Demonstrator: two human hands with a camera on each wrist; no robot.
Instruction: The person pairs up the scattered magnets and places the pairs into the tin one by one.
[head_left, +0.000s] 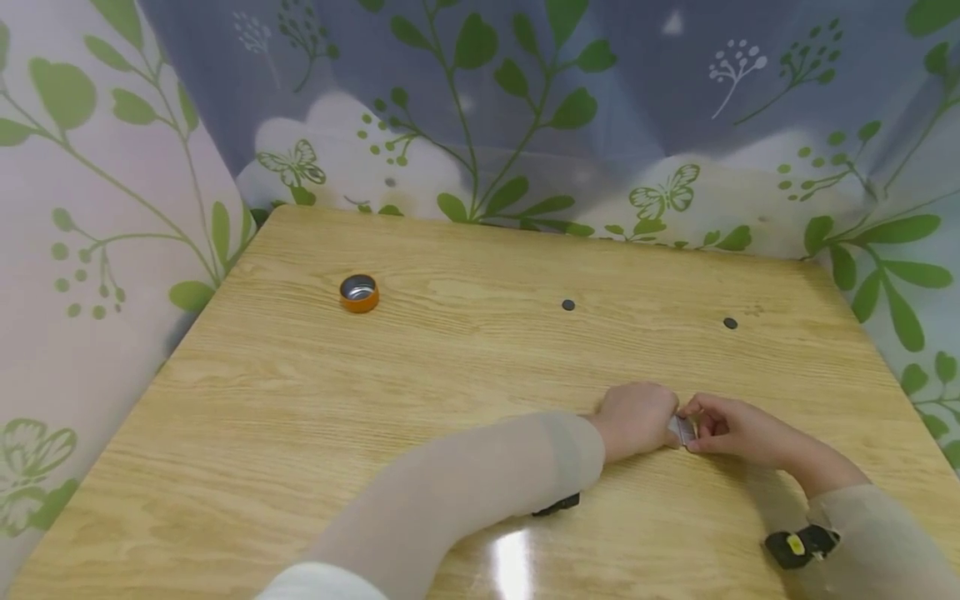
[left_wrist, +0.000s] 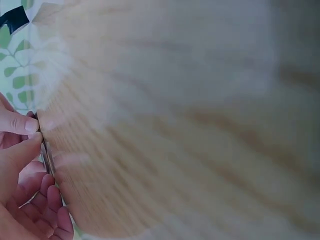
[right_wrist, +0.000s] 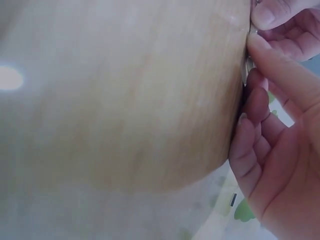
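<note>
There are two hands, one left hand [head_left: 639,421] and one right hand [head_left: 750,433], and two beige sleeves [head_left: 487,475]. Between the fingers there appears to be one small grey piece [head_left: 684,430], though the fingers cover much of it and a second layer cannot be ruled out. The tabletop [head_left: 450,350] is one. On it, things number three: one orange bowl [head_left: 359,305] and two dark discs [head_left: 568,305]. Black devices [head_left: 787,550] at the sleeves come to two. Printed butterflies [head_left: 666,192] in the head view total three.
</note>
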